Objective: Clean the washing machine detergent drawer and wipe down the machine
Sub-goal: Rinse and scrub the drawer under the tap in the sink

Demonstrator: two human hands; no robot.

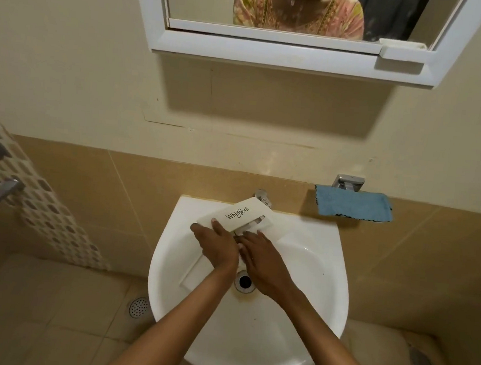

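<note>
Over the sink [318, 244], we are holding the white detergent drawer [238, 214] tilted. Its branded front panel is pointing up toward the tap [262, 197] and its long body is running down-left into the basin.

The left hand [217, 248] is gripping the drawer just behind the front panel, thumb [216, 224] on top and fingers curling round the left side. The drawer is sticking out past this grip at both ends. The right hand [261, 261] is lying just beside it, with its fairly straight fingertips [250, 235] touching the drawer's open compartment area. We are seeing no brush or cloth in it, though part of the palm side is hidden.

We are judging the step as hand-scrubbing or rinsing the drawer. No water stream is showing, so the next move probably calls for freeing the right hand to open the tap while the left is steadying the drawer under the spout.

The drain [244, 281] is sitting just below both wrists. A blue cloth [353, 205] is hanging on a wall holder to the right, well apart from the hands, likely for the wipe-down. The washing machine is not in view, so that part is looking not yet done. A mirror [277, 11] is hanging above.
</note>
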